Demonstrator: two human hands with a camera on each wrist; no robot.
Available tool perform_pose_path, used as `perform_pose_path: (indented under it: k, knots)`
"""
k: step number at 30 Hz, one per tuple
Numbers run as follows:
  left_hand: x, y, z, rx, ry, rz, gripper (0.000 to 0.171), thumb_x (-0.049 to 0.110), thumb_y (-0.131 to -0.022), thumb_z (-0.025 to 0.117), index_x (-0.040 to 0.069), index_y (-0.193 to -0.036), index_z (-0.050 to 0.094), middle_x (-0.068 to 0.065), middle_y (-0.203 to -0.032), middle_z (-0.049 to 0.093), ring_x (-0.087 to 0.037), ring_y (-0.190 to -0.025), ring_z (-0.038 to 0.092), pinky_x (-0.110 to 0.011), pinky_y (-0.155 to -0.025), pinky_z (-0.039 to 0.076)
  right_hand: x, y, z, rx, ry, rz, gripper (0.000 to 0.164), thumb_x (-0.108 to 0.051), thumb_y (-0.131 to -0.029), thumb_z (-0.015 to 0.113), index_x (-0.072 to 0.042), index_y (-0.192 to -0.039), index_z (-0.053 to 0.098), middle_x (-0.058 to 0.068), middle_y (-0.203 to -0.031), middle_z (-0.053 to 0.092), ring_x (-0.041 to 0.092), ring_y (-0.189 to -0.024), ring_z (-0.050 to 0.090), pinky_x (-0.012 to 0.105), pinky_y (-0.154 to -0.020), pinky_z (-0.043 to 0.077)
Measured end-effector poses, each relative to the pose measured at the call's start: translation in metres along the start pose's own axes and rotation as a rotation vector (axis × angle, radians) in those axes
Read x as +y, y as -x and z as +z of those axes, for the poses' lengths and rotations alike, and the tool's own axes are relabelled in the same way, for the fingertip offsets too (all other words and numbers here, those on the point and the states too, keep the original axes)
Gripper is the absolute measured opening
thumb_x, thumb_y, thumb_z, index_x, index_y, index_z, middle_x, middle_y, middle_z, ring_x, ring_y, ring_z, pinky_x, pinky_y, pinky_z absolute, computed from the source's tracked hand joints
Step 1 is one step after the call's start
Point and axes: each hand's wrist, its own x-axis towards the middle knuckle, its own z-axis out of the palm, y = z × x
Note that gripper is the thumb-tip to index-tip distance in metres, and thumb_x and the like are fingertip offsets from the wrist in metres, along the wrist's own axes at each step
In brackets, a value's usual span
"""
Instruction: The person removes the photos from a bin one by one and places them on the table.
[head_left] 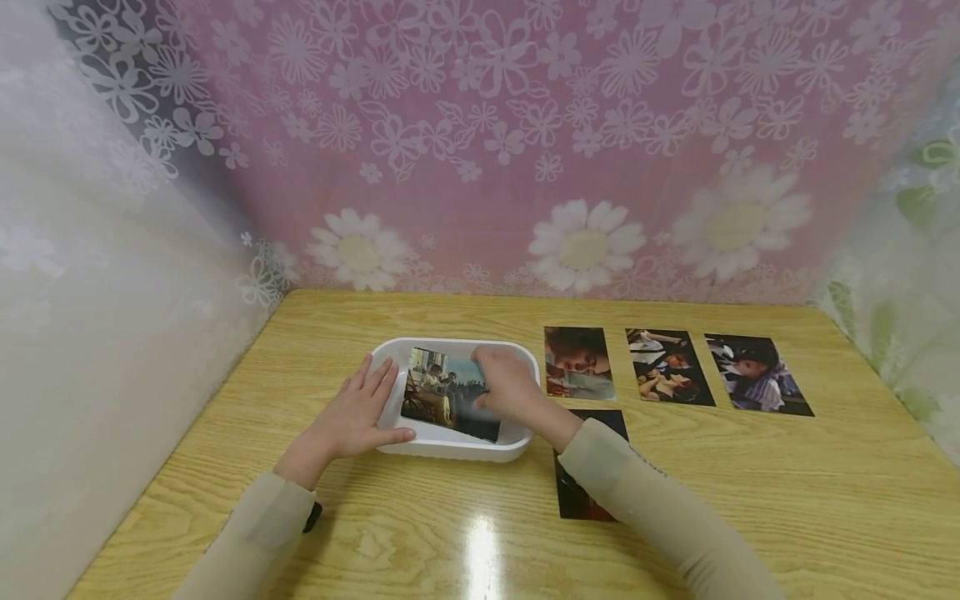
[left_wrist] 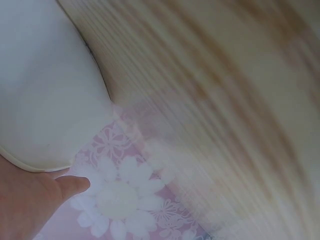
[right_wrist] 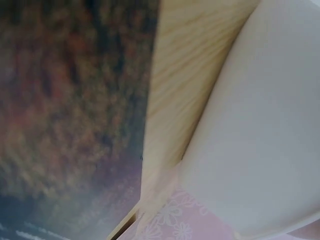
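Note:
A white rounded plastic tub (head_left: 450,452) stands left of centre on the table. In it lies a photo print (head_left: 435,387) of figures in a dark scene, slanted. My left hand (head_left: 360,421) rests on the tub's left end, fingers spread over the rim, thumb along the front rim; the left wrist view shows a digit (left_wrist: 75,185) beside the rim. My right hand (head_left: 510,387) reaches over the tub's right side, slightly blurred, thumb and forefinger over the photo's right part. I cannot tell whether they pinch it. The hand covers the photo's far right corner.
To the tub's right lie three photos in a row: a face close-up (head_left: 577,362), a figures print (head_left: 667,367) and a purple-toned print (head_left: 757,375). A dark photo (head_left: 577,483) lies nearer, partly under the right sleeve (head_left: 630,475). A pink floral cloth (head_left: 480,208) backs the wooden table (head_left: 360,533).

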Motion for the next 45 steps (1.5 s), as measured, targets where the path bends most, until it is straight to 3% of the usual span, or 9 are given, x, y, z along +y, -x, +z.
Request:
perform_pose_path:
  k: [4,12,17,22,27,31,37,45]
  knots:
    - [0.000,0.000,-0.001,0.002,0.001,0.004,0.101,0.069,-0.075,0.043,-0.001,-0.141,0.012,-0.015,-0.146,0.006,-0.034,-0.130,-0.010,-0.057,-0.098,0.014,0.001,0.000,-0.001,0.032,-0.047,-0.002,0.057,-0.020,-0.068,0.077,-0.004,-0.115,0.049,0.011,-0.105,0.047,0.025,-0.094,0.045,0.035,-0.077,0.039]
    - [0.001,0.000,-0.002,-0.003,-0.002,0.002,0.101,0.069,-0.075,0.044,-0.001,-0.141,0.012,-0.016,-0.146,0.007,-0.035,-0.130,-0.008,-0.058,-0.098,0.015,0.000,-0.002,-0.001,0.038,-0.130,0.019,0.049,-0.009,-0.074,0.072,-0.001,-0.116,0.047,0.015,-0.112,0.049,0.029,-0.106,0.045,0.037,-0.081,0.041]
    - [0.001,0.000,-0.002,0.000,0.001,0.002,0.101,0.069,-0.075,0.044,-0.001,-0.141,0.013,-0.015,-0.146,0.007,-0.035,-0.130,-0.008,-0.058,-0.097,0.015,-0.001,-0.001,-0.005,0.070,-0.118,0.037,0.049,-0.011,-0.076,0.070,-0.004,-0.118,0.045,0.012,-0.111,0.056,0.025,-0.096,0.054,0.036,-0.076,0.045]
    - [0.002,0.000,-0.002,0.007,-0.005,-0.001,0.101,0.069,-0.075,0.044,-0.002,-0.140,0.014,-0.016,-0.146,0.009,-0.036,-0.130,-0.006,-0.058,-0.097,0.016,0.000,0.001,-0.008,0.094,-0.085,0.058,0.049,-0.014,-0.077,0.069,-0.006,-0.119,0.045,0.010,-0.108,0.057,0.025,-0.095,0.055,0.044,-0.083,0.040]
    - [0.002,0.001,-0.002,0.011,-0.009,-0.001,0.100,0.068,-0.075,0.045,-0.002,-0.140,0.015,-0.016,-0.146,0.009,-0.037,-0.130,-0.005,-0.058,-0.097,0.017,0.004,0.004,-0.007,0.159,-0.104,0.022,0.042,-0.010,-0.079,0.067,-0.007,-0.115,0.048,0.011,-0.116,0.049,0.028,-0.109,0.043,0.047,-0.087,0.035]
    - [0.002,0.000,-0.001,0.008,-0.013,-0.001,0.100,0.069,-0.075,0.044,-0.002,-0.140,0.015,-0.016,-0.146,0.009,-0.036,-0.130,-0.006,-0.058,-0.097,0.017,0.005,0.007,-0.007,0.214,-0.125,-0.012,0.030,-0.010,-0.082,0.063,-0.007,-0.110,0.051,0.011,-0.111,0.049,0.027,-0.105,0.044,0.044,-0.083,0.038]
    - [0.001,0.001,-0.001,0.015,-0.020,0.001,0.100,0.068,-0.076,0.044,-0.002,-0.140,0.015,-0.016,-0.146,0.009,-0.038,-0.130,-0.003,-0.058,-0.096,0.017,0.009,0.012,-0.012,0.208,-0.272,-0.027,0.020,-0.006,-0.087,0.055,-0.004,-0.107,0.052,0.011,-0.106,0.054,0.023,-0.096,0.053,0.036,-0.077,0.045]
    - [0.001,0.000,-0.001,0.017,0.005,0.004,0.100,0.069,-0.075,0.045,-0.002,-0.141,0.014,-0.015,-0.146,0.008,-0.036,-0.130,-0.006,-0.059,-0.097,0.016,0.021,0.036,-0.034,0.302,-0.510,0.010,0.015,-0.006,-0.090,0.050,-0.002,-0.105,0.049,0.014,-0.103,0.054,0.028,-0.100,0.051,0.045,-0.083,0.040]
